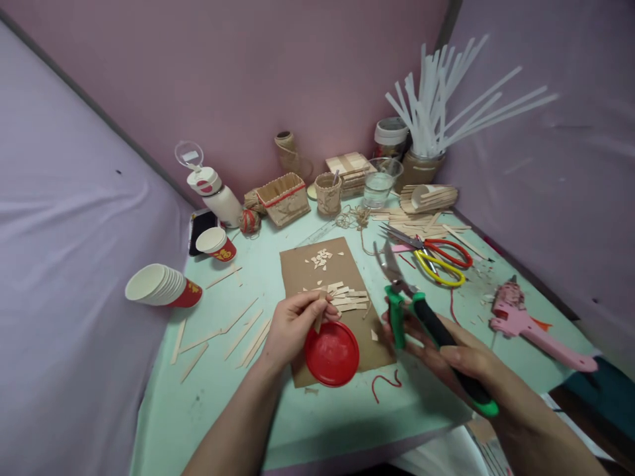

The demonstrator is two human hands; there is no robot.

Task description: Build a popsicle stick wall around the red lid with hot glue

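My right hand (446, 357) is wrapped round a pair of pruning shears (434, 324) with green and black handles, its blades apart and pointing up and away. Between the thumb and fingers of my left hand (297, 324) is a short piece of wooden stick (320, 320), pinched just above the rim of a round red lid (331, 360). Both the lid and several cut stick pieces (350, 297) lie on a brown cardboard sheet (302, 264). A small heap of wood chips (322, 258) sits at the sheet's far end.
Paper cups (159, 285) and loose wooden sticks (241, 334) are on the left. Scissors with yellow and red handles (436, 261) and a pink glue gun (526, 324) lie on the right. A clear cup of water (380, 188), a small basket (285, 201) and glue sticks (431, 99) stand behind.
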